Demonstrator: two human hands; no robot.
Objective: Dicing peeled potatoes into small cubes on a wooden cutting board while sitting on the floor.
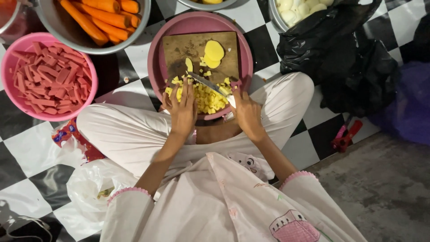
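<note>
Head view: the right hand (247, 113) is closed around the handle of a knife (207, 84), and the blade runs up and to the left across a wooden cutting board (188, 47). The left hand (182, 109) rests flat, fingers extended, on a pile of diced yellow potato (208, 99) at the near edge of the board; the fingertips lie just beside the blade and it grips nothing. Two uncut potato slices (213, 53) lie near the middle of the board, beyond the knife, with a few loose pieces around them.

The board sits inside a round pink basin (154, 67), which stands on a black-and-white checkered floor (27, 134) between the knees of the seated person.

To the left, a pink bowl (9, 89) holds cut strips of reddish sausage. Above it, a metal bowl (62, 33) contains peeled carrots (101, 15). At the upper right, a second metal bowl (274, 15) holds peeled potatoes, touching a black plastic bag (340, 54). A white plastic bag (87, 188) lies by the person's left sleeve. A small red object (346, 136) lies on the floor at the right.
</note>
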